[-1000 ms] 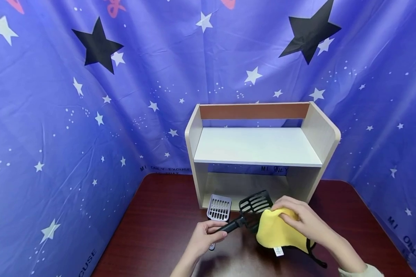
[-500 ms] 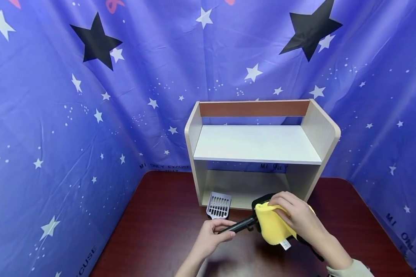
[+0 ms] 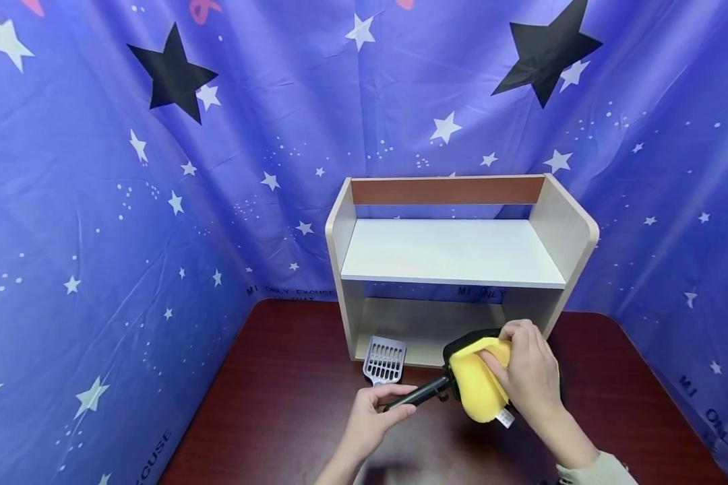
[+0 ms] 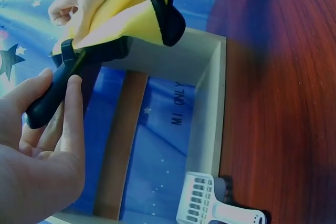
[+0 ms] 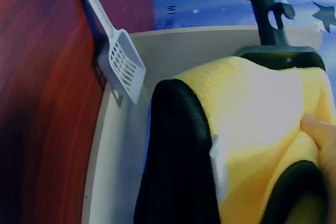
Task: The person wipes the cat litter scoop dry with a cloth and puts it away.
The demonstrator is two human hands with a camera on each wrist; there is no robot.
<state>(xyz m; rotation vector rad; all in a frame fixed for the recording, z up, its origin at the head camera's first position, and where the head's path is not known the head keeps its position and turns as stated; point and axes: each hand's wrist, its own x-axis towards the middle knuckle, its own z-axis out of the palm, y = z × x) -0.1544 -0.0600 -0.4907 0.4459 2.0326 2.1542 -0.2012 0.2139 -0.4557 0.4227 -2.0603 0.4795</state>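
Note:
My left hand [image 3: 371,419] grips the handle of a black litter scoop [image 3: 421,392] between thumb and fingers, above the table. A yellow fleece cloth piece [image 3: 476,392] with black edging and a white tag lies against the scoop's head and covers most of it. My right hand [image 3: 529,374] pinches this cloth near the head's far side, thumb on the yellow face. In the right wrist view the head's black rim [image 5: 281,57] shows above the cloth. A grey slotted litter scoop [image 3: 385,360] rests by the shelf's front left, its handle partly hidden behind my left hand.
A two-tier wooden shelf unit [image 3: 455,252] stands at the back of the dark red table [image 3: 279,404], just beyond my hands. Its right side panel [image 3: 564,236] rises near my right hand. Blue star-printed curtains [image 3: 249,135] enclose the table behind and at the sides.
The black scoop's slotted head was in plain view and is now mostly behind the yellow cloth. My right hand has moved up with the cloth; my left hand has shifted slightly right.

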